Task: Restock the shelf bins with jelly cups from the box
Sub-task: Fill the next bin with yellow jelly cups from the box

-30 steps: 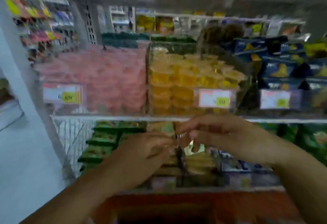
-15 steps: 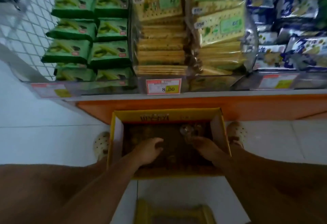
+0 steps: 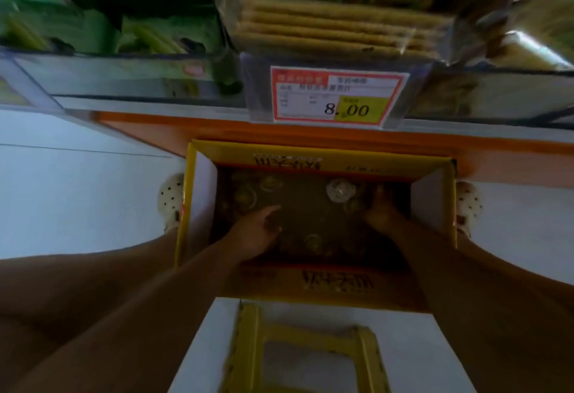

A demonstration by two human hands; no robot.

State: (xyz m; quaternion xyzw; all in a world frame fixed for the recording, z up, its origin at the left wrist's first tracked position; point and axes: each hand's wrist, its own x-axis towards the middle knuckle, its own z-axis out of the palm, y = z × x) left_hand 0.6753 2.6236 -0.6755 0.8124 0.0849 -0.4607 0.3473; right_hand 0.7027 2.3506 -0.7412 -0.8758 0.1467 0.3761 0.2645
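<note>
An open yellow cardboard box (image 3: 341, 284) stands on the white floor against the shelf base. Its dark inside holds several jelly cups (image 3: 245, 197), and one clear cup (image 3: 340, 190) catches the light near the far wall. Both of my hands are down in the box. My left hand (image 3: 257, 232) lies over the cups in the middle left, thumb spread, with nothing seen in it. My right hand (image 3: 383, 211) is pressed among the cups by the right wall, its fingers hidden in the dark. The jelly bins are out of view.
Above the box, the bottom shelf carries cracker packs (image 3: 335, 29) and green snack bags (image 3: 139, 32), with an 8.00 price tag (image 3: 335, 96) on its front rail. A yellow plastic stool (image 3: 307, 346) stands below me. My feet in white clogs (image 3: 170, 198) flank the box.
My view dropped from the jelly bins to the box on the floor, then came closer. Both hands moved from the shelf edge down into the box.
</note>
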